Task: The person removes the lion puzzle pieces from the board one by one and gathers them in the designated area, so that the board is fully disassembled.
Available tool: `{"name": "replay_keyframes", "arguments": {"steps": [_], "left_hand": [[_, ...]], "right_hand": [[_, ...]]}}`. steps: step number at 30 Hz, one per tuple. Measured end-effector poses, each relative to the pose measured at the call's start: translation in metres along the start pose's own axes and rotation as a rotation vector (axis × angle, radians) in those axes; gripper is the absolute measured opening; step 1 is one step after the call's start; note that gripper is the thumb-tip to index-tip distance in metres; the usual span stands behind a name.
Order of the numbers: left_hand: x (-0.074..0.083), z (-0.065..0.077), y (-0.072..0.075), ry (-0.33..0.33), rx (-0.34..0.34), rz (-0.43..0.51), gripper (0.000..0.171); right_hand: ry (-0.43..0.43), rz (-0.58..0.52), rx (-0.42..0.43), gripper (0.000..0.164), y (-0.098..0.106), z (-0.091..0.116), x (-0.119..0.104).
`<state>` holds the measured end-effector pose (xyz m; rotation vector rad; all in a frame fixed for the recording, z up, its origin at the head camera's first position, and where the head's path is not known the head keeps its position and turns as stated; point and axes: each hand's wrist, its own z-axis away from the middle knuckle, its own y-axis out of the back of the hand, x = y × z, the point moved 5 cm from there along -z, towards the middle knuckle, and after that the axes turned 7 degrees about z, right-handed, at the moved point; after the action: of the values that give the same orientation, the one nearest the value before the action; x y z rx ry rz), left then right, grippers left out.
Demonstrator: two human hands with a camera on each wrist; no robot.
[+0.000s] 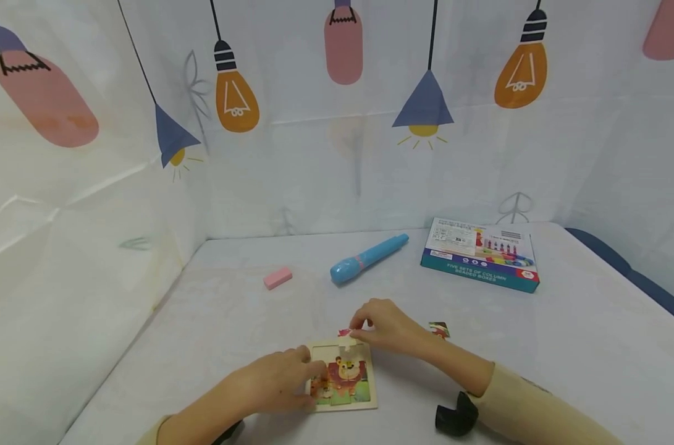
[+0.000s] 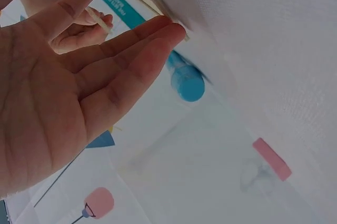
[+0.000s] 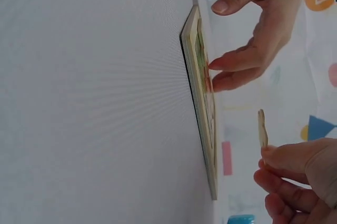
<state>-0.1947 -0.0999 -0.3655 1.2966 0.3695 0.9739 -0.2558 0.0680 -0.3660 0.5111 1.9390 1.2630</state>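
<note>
My right hand pinches a small puzzle piece between thumb and fingertips, just over the far edge of the puzzle board — the right wrist view shows me the piece held up, apart from the board. My left hand is loosely spread, gripping nothing, fingers over the board's left side; can't tell whether all its fingertips touch. So the board lies between my hands, flat on the table, left hand covering part of it.

Board: thin, square, pale wood with a raised rim; glossy lion picture filling the lower part, plain wood showing above. Held piece: flat, thin, pale edge, a bit of pink print. Another printed piece lies just beyond my right forearm, partly hidden. Black curved fitting sits by my beige right cuff.

Farther out I see a pink rectangular block, a smooth blue cylinder with a thicker rounded end, and a flat printed cardboard box with teal sides. White table covering, matte; creased white backdrop behind — printed lamps and bulbs.
</note>
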Motion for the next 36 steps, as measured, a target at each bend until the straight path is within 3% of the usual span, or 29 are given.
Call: {"name": "replay_keyframes", "arguments": {"steps": [7,20,36], "left_hand": [[0.0,-0.002,-0.001,0.009,0.013,-0.038,0.041],[-0.002,-0.006,-0.004,0.01,0.026,-0.089,0.049],[-0.001,-0.006,-0.003,-0.001,0.039,-0.085,0.046]], "right_hand": [[0.03,-0.016,0.014,0.008,0.007,0.008,0.005],[-0.156,-0.029,-0.034,0.009,0.015,0.017,0.038],[-0.176,-0.038,-0.056,0.007,0.01,0.017,0.06]]}}
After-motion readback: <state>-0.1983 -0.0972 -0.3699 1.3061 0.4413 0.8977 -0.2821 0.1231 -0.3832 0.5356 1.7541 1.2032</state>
